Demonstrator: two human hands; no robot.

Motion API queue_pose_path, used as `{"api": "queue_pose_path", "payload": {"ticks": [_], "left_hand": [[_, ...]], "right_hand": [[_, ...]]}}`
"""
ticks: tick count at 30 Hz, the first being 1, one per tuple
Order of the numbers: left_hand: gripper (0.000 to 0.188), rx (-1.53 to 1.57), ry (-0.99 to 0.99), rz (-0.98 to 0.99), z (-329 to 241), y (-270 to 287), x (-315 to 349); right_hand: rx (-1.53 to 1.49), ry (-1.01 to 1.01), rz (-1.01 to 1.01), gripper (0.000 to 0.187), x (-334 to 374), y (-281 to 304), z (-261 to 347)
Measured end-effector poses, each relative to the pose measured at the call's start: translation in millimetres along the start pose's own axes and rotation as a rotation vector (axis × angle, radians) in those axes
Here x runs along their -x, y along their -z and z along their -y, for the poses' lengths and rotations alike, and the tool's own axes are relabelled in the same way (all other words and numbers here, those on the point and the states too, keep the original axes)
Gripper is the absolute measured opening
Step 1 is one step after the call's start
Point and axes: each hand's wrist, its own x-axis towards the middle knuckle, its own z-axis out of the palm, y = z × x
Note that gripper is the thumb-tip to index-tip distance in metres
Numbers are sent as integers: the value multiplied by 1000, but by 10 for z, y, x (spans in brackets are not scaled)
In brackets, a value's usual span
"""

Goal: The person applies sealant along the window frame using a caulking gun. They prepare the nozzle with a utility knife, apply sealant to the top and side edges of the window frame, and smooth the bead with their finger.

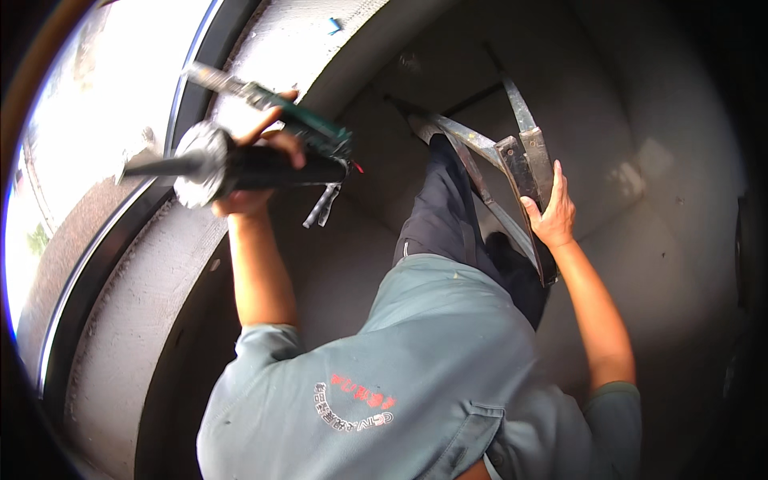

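My left hand [272,144] is closed round a caulking gun [280,170] with a black barrel, raised beside the window. Its dark nozzle [160,166] points left, out of a pale, smeared front end. Against the same hand lies a long green tool [312,128] with a pale tip, blurred; its kind is unclear. A thin dark lever hangs below the barrel's rear. My right hand [552,212] grips the dark top of a metal stepladder [516,164], thumb on the near side and fingers stretched along its edge. My legs stand beside the ladder's rails.
A dark window frame [104,212] curves along the left, bright outside light beyond it. Inside it runs a rough, pale sill [148,280], with a small blue scrap [334,26] at its far end. The stepladder's splayed legs reach across the dim grey floor [608,264].
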Motion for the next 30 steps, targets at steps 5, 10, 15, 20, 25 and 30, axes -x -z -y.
{"api": "queue_pose_path", "payload": {"ticks": [5, 10, 15, 20, 25, 30], "left_hand": [[116, -51, -165, 35, -144, 27, 391], [108, -241, -105, -75, -227, -56, 640], [77, -194, 135, -212, 29, -253, 660], [40, -12, 629, -556, 283, -398, 561], [44, 27, 766, -692, 680, -439, 540], [40, -168, 594, -491, 1207, -228, 987]], "right_hand": [[13, 39, 10, 122, 117, -26, -42], [-16, 147, -94, 121, 118, 11, -153], [-61, 105, 16, 120, 32, 126, -155], [-24, 140, 57, 121, 26, 243, -205], [-111, 160, 99, 124, -16, 282, -286], [-369, 33, 169, 125, 23, 243, -267]]}}
